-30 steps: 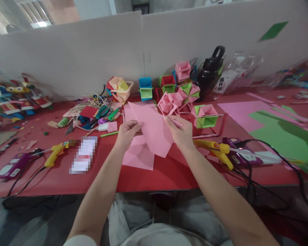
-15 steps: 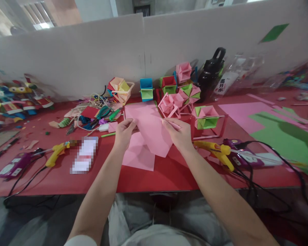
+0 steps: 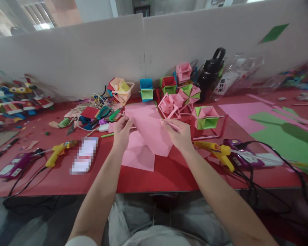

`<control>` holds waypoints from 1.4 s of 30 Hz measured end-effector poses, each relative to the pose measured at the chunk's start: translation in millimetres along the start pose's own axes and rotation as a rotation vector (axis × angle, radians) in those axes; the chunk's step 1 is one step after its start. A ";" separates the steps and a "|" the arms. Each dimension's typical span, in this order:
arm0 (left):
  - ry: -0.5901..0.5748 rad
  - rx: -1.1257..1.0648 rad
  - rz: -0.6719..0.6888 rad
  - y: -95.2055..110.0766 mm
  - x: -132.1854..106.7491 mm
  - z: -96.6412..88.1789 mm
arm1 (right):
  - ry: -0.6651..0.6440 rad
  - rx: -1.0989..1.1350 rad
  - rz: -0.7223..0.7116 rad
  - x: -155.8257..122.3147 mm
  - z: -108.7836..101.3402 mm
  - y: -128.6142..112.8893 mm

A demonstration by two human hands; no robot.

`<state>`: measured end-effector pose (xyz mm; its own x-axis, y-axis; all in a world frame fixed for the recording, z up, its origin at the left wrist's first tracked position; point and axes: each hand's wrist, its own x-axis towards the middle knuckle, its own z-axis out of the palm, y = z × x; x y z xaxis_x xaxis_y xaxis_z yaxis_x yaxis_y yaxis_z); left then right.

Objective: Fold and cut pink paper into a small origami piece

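A pink paper sheet (image 3: pixel 154 133) is held just above the red table (image 3: pixel 149 177), tilted like a diamond. My left hand (image 3: pixel 122 131) pinches its left corner with closed fingers. My right hand (image 3: pixel 178 135) grips its right edge, and a thin pink stick lies across those fingers. Under the sheet more pink paper (image 3: pixel 138 157) lies flat on the table.
Folded paper boxes (image 3: pixel 184 94) in pink, green and blue stand behind the sheet, beside a black bottle (image 3: pixel 210 75). Yellow glue guns (image 3: pixel 218 150) (image 3: pixel 55 152) with cords lie on both sides. Scissors, cables and scraps (image 3: pixel 97 114) crowd the left; pink and green sheets (image 3: pixel 277 126) lie right.
Both hands have shifted the pink sheet slightly away from me, and my left hand slid to the sheet's left corner. Nothing else has moved.
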<state>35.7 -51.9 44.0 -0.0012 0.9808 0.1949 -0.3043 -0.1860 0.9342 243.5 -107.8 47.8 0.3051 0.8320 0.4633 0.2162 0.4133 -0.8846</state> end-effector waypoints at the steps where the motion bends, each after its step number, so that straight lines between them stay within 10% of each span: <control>1: 0.010 -0.005 0.004 1.0 0.0 -0.7 | -0.007 -0.001 -0.003 0.1 -0.4 0.3; 35: 0.224 0.059 0.162 -1.3 2.4 -7.5 | -0.123 -0.002 -0.012 -3.7 2.4 0.8; 42: 0.012 0.042 0.046 -3.7 0.2 -1.0 | -0.037 0.021 -0.002 -1.9 2.6 2.5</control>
<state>35.9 -51.0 40.3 -0.0263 0.9717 0.2347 -0.2632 -0.2332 0.9361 241.0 -107.3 44.6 0.2697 0.8443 0.4631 0.1970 0.4224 -0.8847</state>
